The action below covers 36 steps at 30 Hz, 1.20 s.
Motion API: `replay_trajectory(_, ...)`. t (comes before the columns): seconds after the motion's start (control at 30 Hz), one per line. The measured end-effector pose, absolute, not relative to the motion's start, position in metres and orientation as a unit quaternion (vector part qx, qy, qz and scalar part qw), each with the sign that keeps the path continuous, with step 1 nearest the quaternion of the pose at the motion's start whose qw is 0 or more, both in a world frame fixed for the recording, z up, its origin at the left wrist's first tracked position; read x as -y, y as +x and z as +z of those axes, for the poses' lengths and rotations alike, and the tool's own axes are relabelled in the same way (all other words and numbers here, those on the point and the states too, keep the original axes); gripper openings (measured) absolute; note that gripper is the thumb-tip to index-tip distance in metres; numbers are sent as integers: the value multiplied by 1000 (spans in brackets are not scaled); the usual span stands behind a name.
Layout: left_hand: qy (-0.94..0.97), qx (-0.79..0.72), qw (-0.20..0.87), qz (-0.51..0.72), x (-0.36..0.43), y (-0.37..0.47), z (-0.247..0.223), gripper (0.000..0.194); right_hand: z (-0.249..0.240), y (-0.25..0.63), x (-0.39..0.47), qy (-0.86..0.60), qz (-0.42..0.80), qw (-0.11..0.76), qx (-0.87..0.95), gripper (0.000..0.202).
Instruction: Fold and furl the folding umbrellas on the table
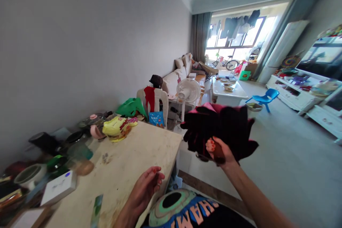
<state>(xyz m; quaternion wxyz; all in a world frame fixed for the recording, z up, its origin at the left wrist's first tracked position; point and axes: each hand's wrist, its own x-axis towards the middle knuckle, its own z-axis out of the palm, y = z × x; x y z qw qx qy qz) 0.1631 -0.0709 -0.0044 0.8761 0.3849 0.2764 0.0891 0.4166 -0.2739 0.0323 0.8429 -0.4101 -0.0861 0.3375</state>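
In my right hand (226,154) is the brown handle of a dark maroon folding umbrella (227,124). Its canopy hangs in loose, ruffled folds around the shaft, and the fingers are wrapped round the grip. The umbrella is held up in the air, to the right of the table and above the floor. My left hand (146,185) hovers by the near right edge of the pale table (133,153). Its fingers are loosely curled and apart, with nothing in them.
Jars, cups, a white box (59,187) and a yellow bag (117,127) crowd the table's left side. Beyond its far end stand a chair (162,99) and a white fan (188,91). A coffee table (229,91) and blue child's chair (265,97) are farther off.
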Motion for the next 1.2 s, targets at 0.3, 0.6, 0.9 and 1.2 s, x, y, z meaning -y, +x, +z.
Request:
replay_trajectory(0.3, 431, -213, 877, 16, 75, 222, 7, 42, 44, 405, 285, -530, 156, 819, 155, 40)
replay_trajectory(0.6, 496, -99, 862, -31, 87, 281, 52, 40, 85, 388, 289, -555, 136, 790, 221, 38)
replay_trajectory(0.9, 532, -19, 845, -43, 93, 309, 81, 47, 90, 362, 271, -599, 120, 748, 261, 44)
replay_trajectory(1.2, 509, 9, 857, -74, 95, 289, 76, 49, 112, 338, 282, -651, 1, 723, 230, 45)
